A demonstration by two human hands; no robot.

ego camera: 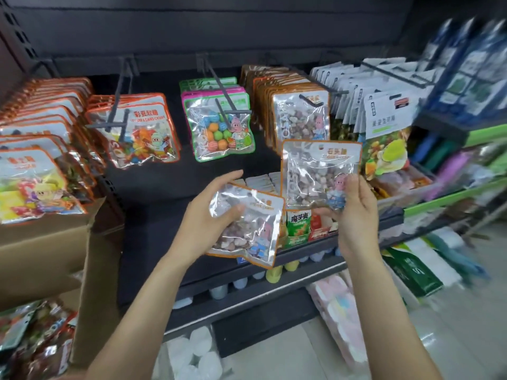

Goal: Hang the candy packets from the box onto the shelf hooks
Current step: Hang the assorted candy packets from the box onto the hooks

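left hand (212,212) holds packet (247,229) | right hand (354,212) pinches upright packet (315,171)

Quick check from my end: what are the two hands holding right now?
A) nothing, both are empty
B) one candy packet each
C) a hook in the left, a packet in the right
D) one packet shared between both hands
B: the left hand grips one candy packet, and the right hand holds a second packet upright before the shelf hooks.
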